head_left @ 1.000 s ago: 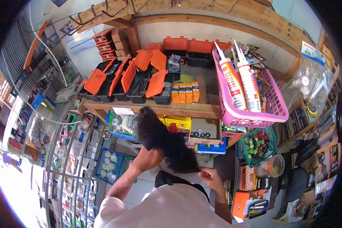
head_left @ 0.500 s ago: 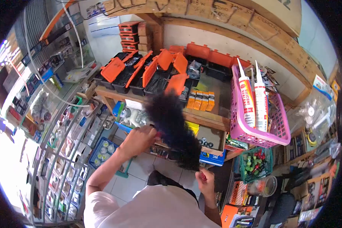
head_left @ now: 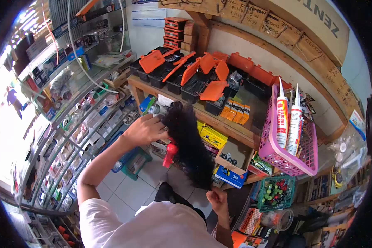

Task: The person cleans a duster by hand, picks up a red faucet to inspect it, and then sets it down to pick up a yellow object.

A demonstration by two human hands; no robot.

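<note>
A fluffy black duster (head_left: 189, 146) slants across the middle of the view. My right hand (head_left: 217, 202) is closed around its lower end, where the grip is hidden by the fingers. My left hand (head_left: 146, 130) is closed at the upper left, its fingertips right by the duster's fibres. Just below those fingertips hangs a small red plastic thing (head_left: 169, 155) with a rounded top and a straight body, partly overlapped by the duster. Behind the duster, bagged goods (head_left: 155, 108) sit under the wooden table's edge.
Black bins with orange lids (head_left: 193, 89) and small orange boxes (head_left: 235, 111) stand on the wooden table. A pink basket (head_left: 291, 161) holds silicone sealant tubes (head_left: 282, 120). Below are a blue 3M box (head_left: 231, 177) and a green basket (head_left: 291, 198). Glass shelving (head_left: 74, 140) lines the left.
The view has turned left, so the table and bins sit further right. The red thing below my left hand shows more fully, and the duster has tipped slightly more upright.
</note>
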